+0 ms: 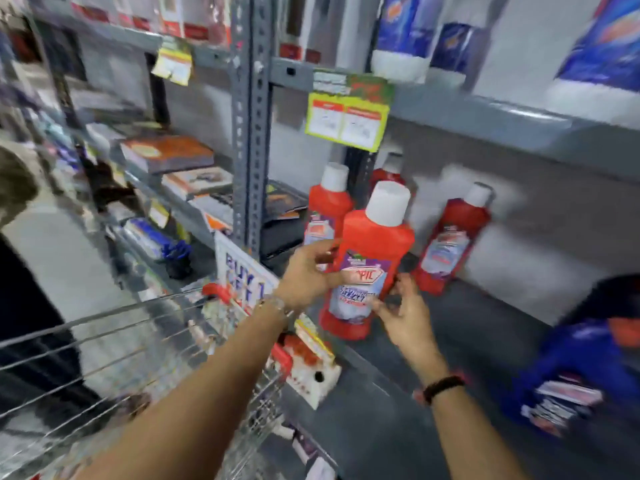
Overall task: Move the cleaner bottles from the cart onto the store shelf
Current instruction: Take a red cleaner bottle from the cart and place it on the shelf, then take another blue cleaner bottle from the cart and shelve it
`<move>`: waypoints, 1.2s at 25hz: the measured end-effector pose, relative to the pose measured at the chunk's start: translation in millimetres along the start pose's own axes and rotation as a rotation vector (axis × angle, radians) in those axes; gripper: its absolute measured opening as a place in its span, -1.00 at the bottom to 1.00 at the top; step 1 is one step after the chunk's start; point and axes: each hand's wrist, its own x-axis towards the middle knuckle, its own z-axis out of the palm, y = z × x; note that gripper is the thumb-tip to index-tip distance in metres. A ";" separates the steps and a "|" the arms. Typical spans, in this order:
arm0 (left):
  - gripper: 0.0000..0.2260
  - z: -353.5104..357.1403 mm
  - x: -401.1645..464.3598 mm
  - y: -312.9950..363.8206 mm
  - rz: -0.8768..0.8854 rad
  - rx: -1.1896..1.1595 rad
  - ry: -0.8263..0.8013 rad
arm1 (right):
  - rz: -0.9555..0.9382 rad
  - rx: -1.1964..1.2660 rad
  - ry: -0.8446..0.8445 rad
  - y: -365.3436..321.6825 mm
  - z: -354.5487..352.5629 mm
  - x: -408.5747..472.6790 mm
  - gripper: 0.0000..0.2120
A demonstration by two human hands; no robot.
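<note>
A red cleaner bottle (pixel 372 258) with a white cap and purple label stands near the front of the grey store shelf (pixel 450 341). My left hand (pixel 308 275) grips its left side and my right hand (pixel 408 317) holds its lower right side. Three more red bottles stand behind: one at the left (pixel 327 206), one at the back (pixel 389 171), partly hidden, and one leaning at the right (pixel 450 237). The wire cart (pixel 138 341) with red corner pieces sits at the lower left; its contents are blurred.
A blue bottle (pixel 575 372) lies at the shelf's right. Price tags (pixel 346 116) hang from the upper shelf, which carries blue and white bottles (pixel 405 32). A grey upright post (pixel 249 133) divides the bays; boxes (pixel 166 152) fill the left shelves. A person (pixel 17 237) stands at the far left.
</note>
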 end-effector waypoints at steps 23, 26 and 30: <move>-0.71 -143.3 -155.1 -118.5 -0.558 0.194 0.724 | 0.063 0.072 -0.115 21.4 184.8 -83.7 -0.69; -0.65 -235.9 -238.0 -166.8 -0.828 0.224 0.926 | 0.135 -0.068 -0.598 25.6 297.8 -110.9 -0.64; -0.58 -296.2 -318.5 -247.3 -1.188 0.142 1.057 | 0.261 -0.367 -1.088 75.6 424.9 -154.8 -0.58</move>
